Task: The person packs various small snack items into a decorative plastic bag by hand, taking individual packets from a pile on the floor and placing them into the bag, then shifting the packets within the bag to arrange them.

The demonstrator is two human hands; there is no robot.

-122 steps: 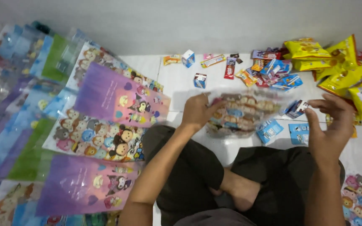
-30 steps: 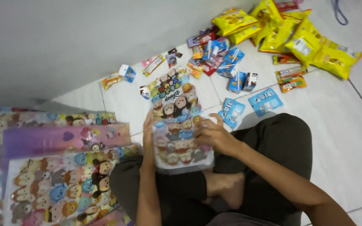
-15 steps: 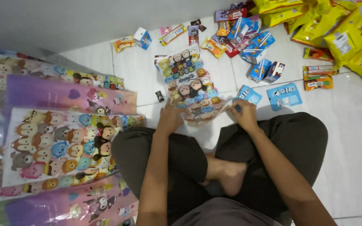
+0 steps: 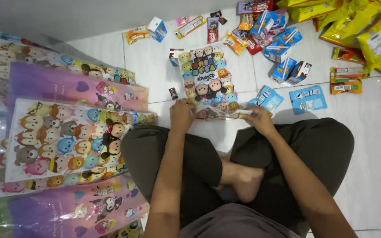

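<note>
Fingers (image 4: 186, 105) of my left hand (image 4: 182, 115) are curled down onto the near left corner of a cartoon-printed plastic bag (image 4: 206, 79), pinching its bottom edge, and those of my right hand (image 4: 259, 119) grip the near right corner the same way. Both hands are clenched on that bag, so neither is free.

The bag lies flat on the white tiled floor (image 4: 367, 132), straight ahead of my crossed legs (image 4: 199, 163), with its near edge just beyond my knees and its far end pointing at the wall. It is covered in small round character faces in several colours.

Left of me, a spread of larger bags with the same kind of print (image 4: 62, 141) overlaps in a fan, some with purple bands.

Just right of my right hand sit two flat blue packets (image 4: 307, 99), and farther out a cluster of small blue drink cartons (image 4: 283, 70). A row of small snack wrappers (image 4: 190, 26) runs along the far side near the wall. Yellow snack bags (image 4: 375, 39) are heaped at the far right, with orange wrapped bars (image 4: 347, 79) near them.
</note>
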